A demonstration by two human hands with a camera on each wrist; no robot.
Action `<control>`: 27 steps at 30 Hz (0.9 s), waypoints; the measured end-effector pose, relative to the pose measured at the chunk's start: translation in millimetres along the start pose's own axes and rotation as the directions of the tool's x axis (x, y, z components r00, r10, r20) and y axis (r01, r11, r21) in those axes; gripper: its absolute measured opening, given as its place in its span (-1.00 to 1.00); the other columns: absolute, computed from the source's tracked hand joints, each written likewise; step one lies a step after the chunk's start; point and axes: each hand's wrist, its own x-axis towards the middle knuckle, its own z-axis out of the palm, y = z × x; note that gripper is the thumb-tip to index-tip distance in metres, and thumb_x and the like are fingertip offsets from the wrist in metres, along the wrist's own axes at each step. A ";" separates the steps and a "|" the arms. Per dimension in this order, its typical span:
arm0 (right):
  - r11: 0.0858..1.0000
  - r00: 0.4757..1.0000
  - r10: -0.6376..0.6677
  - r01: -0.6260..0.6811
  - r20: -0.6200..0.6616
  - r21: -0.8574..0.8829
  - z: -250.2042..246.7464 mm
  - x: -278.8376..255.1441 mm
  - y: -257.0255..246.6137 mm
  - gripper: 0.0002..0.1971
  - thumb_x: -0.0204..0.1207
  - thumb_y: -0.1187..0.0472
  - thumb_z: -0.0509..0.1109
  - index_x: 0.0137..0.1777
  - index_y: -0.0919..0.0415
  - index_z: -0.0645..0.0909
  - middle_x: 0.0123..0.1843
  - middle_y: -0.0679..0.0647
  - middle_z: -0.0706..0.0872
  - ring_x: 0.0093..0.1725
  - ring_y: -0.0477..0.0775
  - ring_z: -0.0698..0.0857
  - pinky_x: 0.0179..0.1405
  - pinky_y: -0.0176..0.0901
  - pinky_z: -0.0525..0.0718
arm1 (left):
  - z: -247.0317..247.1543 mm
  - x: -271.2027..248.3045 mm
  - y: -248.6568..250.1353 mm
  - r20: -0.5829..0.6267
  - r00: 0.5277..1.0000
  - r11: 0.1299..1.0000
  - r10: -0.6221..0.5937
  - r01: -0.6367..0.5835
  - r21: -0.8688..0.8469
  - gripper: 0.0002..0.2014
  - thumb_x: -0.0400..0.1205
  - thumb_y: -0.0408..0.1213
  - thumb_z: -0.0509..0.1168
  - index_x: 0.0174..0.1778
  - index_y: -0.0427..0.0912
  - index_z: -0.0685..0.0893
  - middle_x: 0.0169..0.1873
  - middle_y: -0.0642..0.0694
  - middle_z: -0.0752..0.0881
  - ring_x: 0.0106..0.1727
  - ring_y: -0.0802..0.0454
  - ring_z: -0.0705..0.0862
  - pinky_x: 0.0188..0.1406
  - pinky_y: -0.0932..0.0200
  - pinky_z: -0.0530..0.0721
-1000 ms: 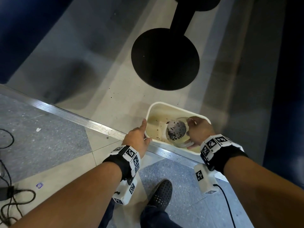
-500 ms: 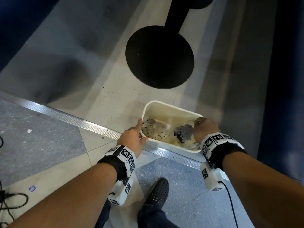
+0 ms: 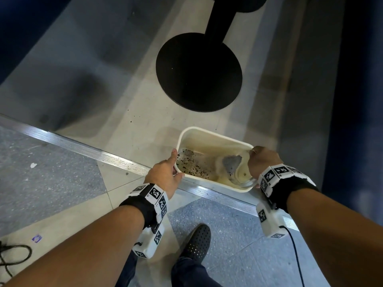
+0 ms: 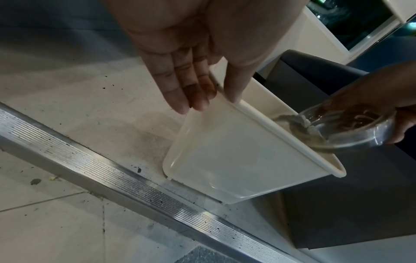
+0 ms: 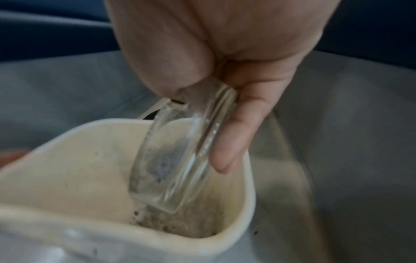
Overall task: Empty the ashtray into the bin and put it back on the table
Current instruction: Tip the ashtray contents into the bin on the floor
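The bin (image 3: 215, 132) is showing a cream white, its floor speckling with dark brown and black flecks toward 9 o'clock. The ashtray (image 3: 238, 172) is reading as clear glass, grey ash (image 3: 231, 162) clinging inside it (paler at its edges). At 12 o'clock the table base (image 3: 199, 72) is sitting matte black on pale beige floor tiles (image 3: 145, 112). A ribbed silver metal strip (image 3: 87, 149) is running from 9 toward 4 o'clock, edging speckled blue-grey flooring (image 3: 51, 177). Both wristbands (image 3: 145, 206) are showing black, carrying white blocks of black-and-white square markers.
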 end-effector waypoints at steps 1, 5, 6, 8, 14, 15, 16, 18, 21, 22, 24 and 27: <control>1.000 1.000 -0.003 0.003 -0.006 -0.011 0.2 -0.4 -1.8 -0.72 0.62 0.17 0.23 0.19 0.20 0.70 0.17 0.32 0.78 0.12 0.43 0.77 0.06 0.02 0.73 | -0.3 -0.1 -0.7 0.001 1.000 1.000 -0.002 0.002 -0.012 -0.26 0.60 -0.11 0.37 0.66 0.06 0.14 -0.01 -0.08 0.77 0.02 -0.09 0.73 0.15 0.01 0.73; 0.999 0.999 -0.033 0.033 0.001 -0.014 2.9 -4.7 -11.6 -0.72 0.62 0.16 0.21 0.18 0.17 0.70 0.17 0.32 0.77 0.10 0.45 0.77 0.13 0.12 0.76 | -6.6 1.6 -3.2 0.018 1.000 1.000 0.003 -0.003 -0.020 -0.27 0.59 -0.06 0.38 0.65 0.07 0.19 0.10 -0.08 0.74 0.10 -0.09 0.72 0.21 -0.01 0.71; 0.999 0.999 -0.034 0.034 0.002 -0.038 3.2 -5.2 -14.0 -0.71 0.63 0.15 0.22 0.21 0.17 0.69 0.18 0.31 0.77 0.13 0.44 0.76 0.14 0.08 0.75 | -8.4 2.0 -3.1 0.026 1.000 1.000 0.008 -0.008 -0.006 -0.27 0.59 -0.06 0.38 0.65 0.06 0.18 0.16 -0.09 0.71 0.14 -0.10 0.70 0.23 -0.01 0.69; 0.998 0.999 -0.034 0.033 -0.011 -0.056 4.1 -7.6 -18.6 -0.71 0.64 0.15 0.22 0.23 0.17 0.69 0.21 0.31 0.77 0.19 0.41 0.74 0.14 0.04 0.69 | -10.9 2.7 -2.4 0.040 0.999 0.999 0.019 -0.020 0.025 -0.26 0.59 -0.07 0.38 0.65 0.07 0.17 0.25 -0.08 0.67 0.18 -0.11 0.69 0.26 -0.02 0.68; 0.996 0.998 -0.063 0.064 0.018 -0.059 7.9 -9.7 -34.0 -0.72 0.63 0.15 0.21 0.16 0.19 0.70 0.16 0.30 0.78 0.09 0.43 0.79 0.12 0.13 0.77 | -11.0 2.5 -5.0 0.051 0.999 0.999 0.018 -0.016 -0.036 -0.27 0.58 -0.12 0.40 0.63 0.12 0.19 0.21 -0.08 0.71 0.16 -0.09 0.71 0.20 0.05 0.66; 0.995 0.997 -0.077 0.078 0.023 -0.057 8.8 -9.4 -36.2 -0.71 0.63 0.14 0.20 0.17 0.18 0.70 0.16 0.30 0.78 0.09 0.44 0.78 0.13 0.13 0.77 | -11.6 2.7 -5.1 0.052 0.999 0.999 0.017 -0.015 -0.042 -0.27 0.58 -0.13 0.40 0.63 0.12 0.19 0.20 -0.08 0.71 0.15 -0.08 0.72 0.19 0.06 0.66; 0.994 0.996 -0.084 0.086 0.026 -0.069 9.8 -8.4 -37.8 -0.71 0.64 0.15 0.19 0.20 0.18 0.69 0.19 0.30 0.77 0.13 0.42 0.76 0.14 0.09 0.75 | -11.8 2.9 -5.0 0.053 0.998 0.999 0.016 -0.013 -0.041 -0.27 0.58 -0.13 0.40 0.63 0.12 0.19 0.19 -0.08 0.72 0.15 -0.08 0.72 0.18 0.06 0.66; 0.991 0.996 -0.083 0.085 0.024 -0.106 11.4 -8.2 -40.2 -0.71 0.64 0.16 0.21 0.22 0.19 0.69 0.20 0.29 0.77 0.17 0.40 0.75 0.12 0.03 0.69 | -13.1 4.4 -4.2 0.060 0.998 1.000 0.016 -0.014 -0.023 -0.27 0.58 -0.13 0.40 0.62 0.11 0.19 0.18 -0.07 0.73 0.14 -0.09 0.72 0.16 0.06 0.67; 0.993 0.997 -0.067 0.070 0.034 -0.097 11.9 -5.2 -41.9 -0.70 0.65 0.16 0.20 0.23 0.19 0.69 0.19 0.28 0.77 0.15 0.38 0.76 0.12 0.02 0.70 | -13.2 6.6 -4.2 0.066 0.998 1.000 0.014 -0.014 -0.003 -0.27 0.57 -0.12 0.40 0.61 0.11 0.18 0.15 -0.06 0.74 0.14 -0.10 0.73 0.19 0.00 0.71; 0.992 0.997 -0.063 0.066 0.035 -0.108 12.2 -3.3 -41.6 -0.70 0.66 0.17 0.20 0.25 0.20 0.69 0.21 0.28 0.77 0.17 0.37 0.75 0.14 0.02 0.69 | -12.7 6.5 -4.6 0.065 0.998 1.000 0.011 -0.011 -0.001 -0.27 0.57 -0.11 0.40 0.61 0.12 0.18 0.13 -0.06 0.74 0.13 -0.11 0.73 0.20 -0.03 0.71; 0.993 0.998 -0.055 0.060 0.043 -0.107 10.7 -1.0 -40.5 -0.71 0.64 0.18 0.21 0.21 0.20 0.70 0.17 0.28 0.78 0.11 0.39 0.78 0.10 0.01 0.74 | -11.8 6.5 -6.0 0.063 0.998 1.000 0.010 -0.010 0.003 -0.28 0.57 -0.10 0.40 0.60 0.14 0.18 0.09 -0.05 0.76 0.11 -0.11 0.74 0.18 -0.07 0.73; 0.986 0.997 -0.065 0.069 0.034 -0.150 8.8 3.2 -38.3 -0.71 0.64 0.18 0.21 0.20 0.22 0.70 0.15 0.31 0.78 0.10 0.42 0.78 0.09 0.04 0.76 | -10.0 6.7 -8.4 0.062 0.998 1.000 0.000 0.000 0.002 -0.28 0.57 -0.08 0.39 0.60 0.17 0.16 0.04 -0.05 0.77 0.08 -0.12 0.74 0.16 -0.09 0.74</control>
